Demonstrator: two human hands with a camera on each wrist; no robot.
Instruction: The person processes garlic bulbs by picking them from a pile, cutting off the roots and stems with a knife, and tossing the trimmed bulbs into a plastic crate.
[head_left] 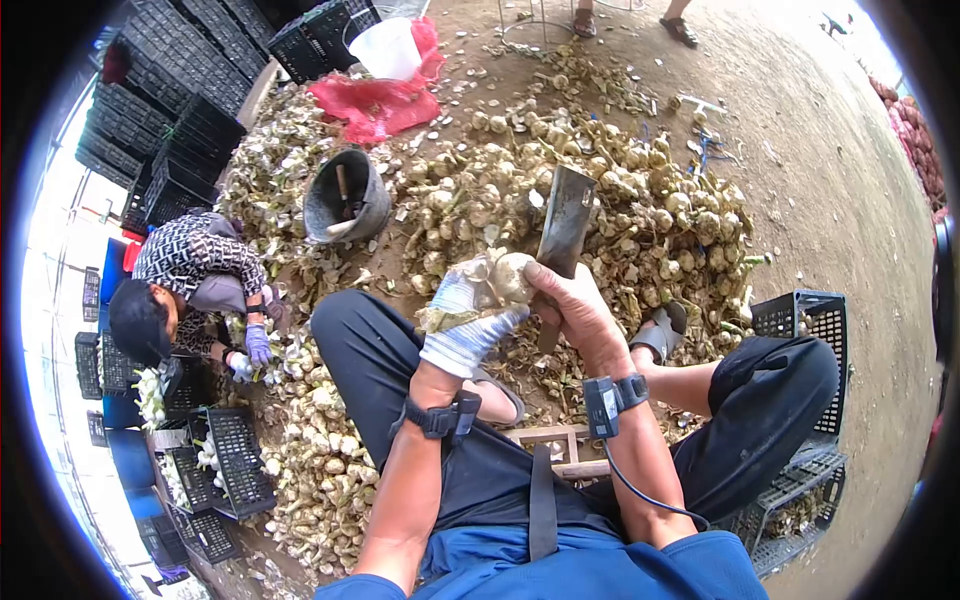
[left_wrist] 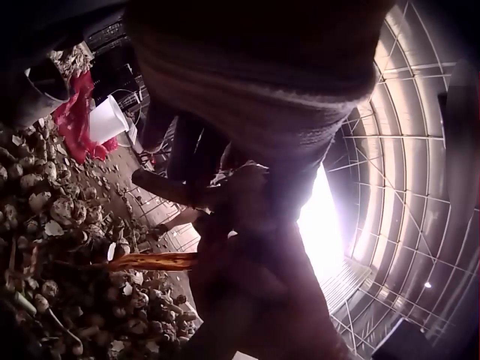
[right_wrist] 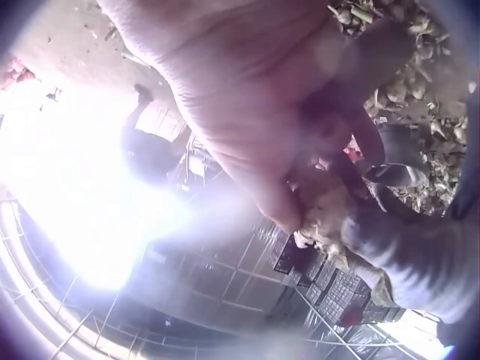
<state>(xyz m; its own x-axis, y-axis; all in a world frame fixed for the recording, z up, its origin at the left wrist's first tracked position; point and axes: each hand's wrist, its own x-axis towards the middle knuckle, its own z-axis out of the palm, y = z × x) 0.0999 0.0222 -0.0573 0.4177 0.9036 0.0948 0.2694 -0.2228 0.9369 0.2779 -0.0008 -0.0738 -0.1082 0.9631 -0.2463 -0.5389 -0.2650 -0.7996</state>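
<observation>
Off-white garlic bulb held up between two hands

Fingers of the left hand, gloved in striped knit, curl round the bulb. Just right of the bulb, the bare right hand grips a dark, broad blade — its thumb against the bulb. Beyond the bulb spreads a large garlic heap. Left of the bulb and farther off stands a grey bucket; past it, also leftward from the bulb, are red netting and a white bucket. Well left of the bulb, another person bends low — near black crates.
</observation>
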